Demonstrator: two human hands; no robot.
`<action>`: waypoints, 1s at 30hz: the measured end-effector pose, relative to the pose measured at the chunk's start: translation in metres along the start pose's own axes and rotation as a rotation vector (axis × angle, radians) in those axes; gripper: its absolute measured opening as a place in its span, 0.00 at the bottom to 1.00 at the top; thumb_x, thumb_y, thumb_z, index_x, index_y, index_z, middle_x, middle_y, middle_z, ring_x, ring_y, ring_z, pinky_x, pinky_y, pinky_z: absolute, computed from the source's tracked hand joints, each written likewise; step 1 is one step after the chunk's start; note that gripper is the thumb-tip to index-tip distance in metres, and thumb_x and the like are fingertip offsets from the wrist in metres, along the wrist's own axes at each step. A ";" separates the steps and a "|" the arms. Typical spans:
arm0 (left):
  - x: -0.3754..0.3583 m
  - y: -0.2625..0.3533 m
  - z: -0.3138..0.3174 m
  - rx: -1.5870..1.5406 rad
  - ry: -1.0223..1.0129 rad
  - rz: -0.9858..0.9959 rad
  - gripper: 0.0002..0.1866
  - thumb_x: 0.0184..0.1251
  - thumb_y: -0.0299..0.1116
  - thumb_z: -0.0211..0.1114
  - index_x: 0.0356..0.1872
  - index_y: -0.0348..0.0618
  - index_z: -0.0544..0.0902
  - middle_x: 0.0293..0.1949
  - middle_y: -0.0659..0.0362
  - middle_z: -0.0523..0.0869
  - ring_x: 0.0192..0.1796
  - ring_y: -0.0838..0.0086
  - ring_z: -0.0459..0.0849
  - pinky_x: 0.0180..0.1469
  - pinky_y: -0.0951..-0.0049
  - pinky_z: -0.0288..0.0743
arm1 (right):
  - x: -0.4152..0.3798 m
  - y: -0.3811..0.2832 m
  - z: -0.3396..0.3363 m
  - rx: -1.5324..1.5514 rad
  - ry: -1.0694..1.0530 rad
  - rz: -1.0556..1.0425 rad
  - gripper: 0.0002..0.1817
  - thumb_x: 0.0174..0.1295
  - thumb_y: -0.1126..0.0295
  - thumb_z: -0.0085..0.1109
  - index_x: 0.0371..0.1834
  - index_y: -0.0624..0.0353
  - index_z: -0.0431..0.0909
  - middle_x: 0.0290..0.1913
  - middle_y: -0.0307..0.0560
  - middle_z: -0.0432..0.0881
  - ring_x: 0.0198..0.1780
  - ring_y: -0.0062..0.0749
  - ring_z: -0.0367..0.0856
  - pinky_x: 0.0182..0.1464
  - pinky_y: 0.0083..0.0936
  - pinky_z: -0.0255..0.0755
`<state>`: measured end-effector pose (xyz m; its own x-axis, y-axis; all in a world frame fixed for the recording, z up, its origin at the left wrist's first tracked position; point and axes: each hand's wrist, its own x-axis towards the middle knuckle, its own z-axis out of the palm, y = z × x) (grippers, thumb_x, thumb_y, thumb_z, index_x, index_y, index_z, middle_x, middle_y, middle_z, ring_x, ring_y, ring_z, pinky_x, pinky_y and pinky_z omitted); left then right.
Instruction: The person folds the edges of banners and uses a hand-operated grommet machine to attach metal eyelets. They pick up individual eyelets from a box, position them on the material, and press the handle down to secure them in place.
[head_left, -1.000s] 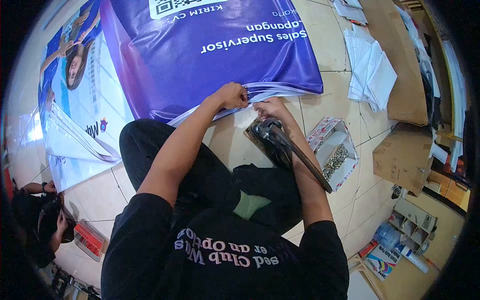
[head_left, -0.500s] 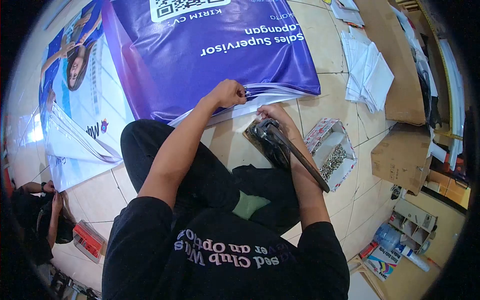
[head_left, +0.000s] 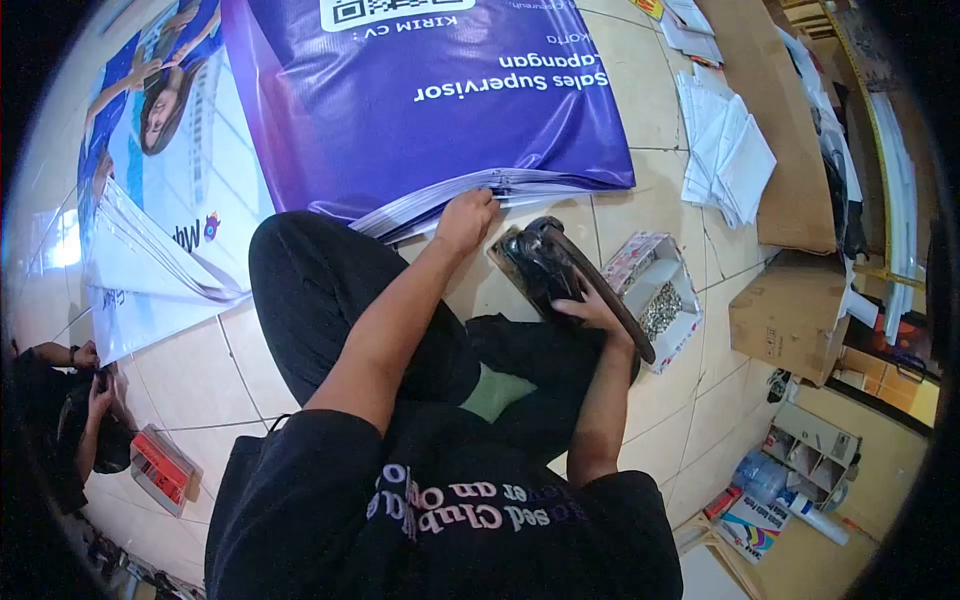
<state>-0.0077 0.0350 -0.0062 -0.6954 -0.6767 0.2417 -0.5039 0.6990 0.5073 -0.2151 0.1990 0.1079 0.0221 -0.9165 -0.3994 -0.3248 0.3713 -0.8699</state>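
Observation:
A purple banner (head_left: 440, 130) lies on the floor with its stacked white edges facing me. My left hand (head_left: 470, 218) is closed on those edges, near their middle. Just to the right and nearer to me stands a black metal press (head_left: 550, 270) with a long curved lever. My right hand (head_left: 592, 308) is wrapped round the near part of the press, under the lever; some of its fingers are hidden. Beside the press sits a patterned box (head_left: 660, 305) holding many small metal pieces.
Another banner (head_left: 190, 250) lies at the left, with a co-worker's hands (head_left: 97, 385) at its near corner. A red box (head_left: 163, 470) is near them. White sheets (head_left: 725, 150) and a cardboard box (head_left: 785, 310) lie at the right. Several supplies stand at the lower right.
My right hand has moved from beside the banner edge back towards me onto the press. My left hand is still at the banner edges, which now look more bunched together.

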 end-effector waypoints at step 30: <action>0.000 0.003 -0.019 -0.005 0.078 0.103 0.12 0.57 0.33 0.60 0.41 0.43 0.83 0.34 0.59 0.77 0.40 0.65 0.80 0.38 0.63 0.77 | 0.065 -0.032 0.073 -0.219 0.732 0.134 0.15 0.56 0.63 0.68 0.40 0.63 0.83 0.27 0.41 0.83 0.29 0.22 0.77 0.36 0.23 0.70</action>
<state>0.0009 0.0327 0.0113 -0.7011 -0.6174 0.3568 -0.4292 0.7649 0.4803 -0.1342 0.1384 0.0884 -0.6363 -0.7590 -0.1381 -0.4620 0.5182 -0.7198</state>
